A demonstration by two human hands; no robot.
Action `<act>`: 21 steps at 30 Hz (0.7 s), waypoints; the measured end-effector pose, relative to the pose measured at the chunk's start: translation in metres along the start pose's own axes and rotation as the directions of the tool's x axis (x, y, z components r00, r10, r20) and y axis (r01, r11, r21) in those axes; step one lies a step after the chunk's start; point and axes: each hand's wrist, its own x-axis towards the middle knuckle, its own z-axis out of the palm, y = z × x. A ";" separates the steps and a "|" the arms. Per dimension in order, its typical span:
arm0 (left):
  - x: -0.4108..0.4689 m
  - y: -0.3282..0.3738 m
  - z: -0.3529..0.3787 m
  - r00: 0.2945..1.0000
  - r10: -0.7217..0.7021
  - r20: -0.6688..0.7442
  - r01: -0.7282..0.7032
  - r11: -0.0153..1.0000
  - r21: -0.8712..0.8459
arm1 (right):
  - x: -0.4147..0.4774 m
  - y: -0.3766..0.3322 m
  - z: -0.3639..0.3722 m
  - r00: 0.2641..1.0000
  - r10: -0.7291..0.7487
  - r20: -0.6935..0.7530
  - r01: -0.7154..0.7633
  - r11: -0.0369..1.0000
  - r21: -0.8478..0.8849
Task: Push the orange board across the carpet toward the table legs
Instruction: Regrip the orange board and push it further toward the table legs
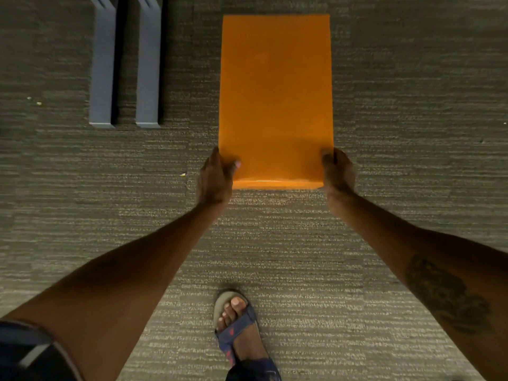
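**Centre frame: board gripped at near corners, push in hand**

Centre-to-upper frame, the orange board lies flat on the carpet, long axis running away from the person, far edge close to the top of the picture. Left hand clamps the near-left corner, thumb on top, fingers wrapped down the side edge. Right hand does the same on the near-right corner; both are closed on the board, not loose. Both arms are stretched almost straight.

Table legs: two grey bars in the upper left, off to the left of the board, a strip of carpet between.

Step, as I read it: mid-push, grip set. Next move likely needs a forward shove with a leftward bias, equal pressure on both corners so it doesn't yaw. Carpet pile may drag. A sandalled foot sits bottom centre; arms are near full reach, so probably a step forward too.
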 end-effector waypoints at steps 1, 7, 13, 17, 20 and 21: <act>0.004 -0.001 -0.005 1.000 0.009 -0.011 -0.009 1.000 -0.007 | 0.000 -0.003 0.005 1.000 -0.009 -0.003 0.009 1.000 0.008; 0.040 -0.011 -0.046 0.996 0.061 -0.058 -0.064 0.996 -0.057 | 0.010 -0.035 0.050 0.998 -0.065 -0.007 0.065 0.998 -0.009; 0.092 -0.030 -0.084 0.994 0.041 -0.097 -0.046 0.998 -0.050 | 0.034 -0.072 0.107 0.994 -0.107 0.012 0.107 0.994 0.019; 0.125 -0.044 -0.104 0.991 0.069 -0.117 -0.071 0.997 -0.013 | 0.051 -0.087 0.142 0.991 -0.134 -0.002 0.134 0.991 0.012; 0.146 -0.053 -0.116 0.990 0.077 -0.122 -0.079 0.997 -0.008 | 0.059 -0.098 0.164 0.990 -0.139 0.007 0.139 0.990 -0.005; 0.152 -0.055 -0.120 0.991 0.071 -0.111 -0.073 0.997 -0.012 | 0.060 -0.101 0.169 0.990 -0.139 0.007 0.139 0.990 -0.020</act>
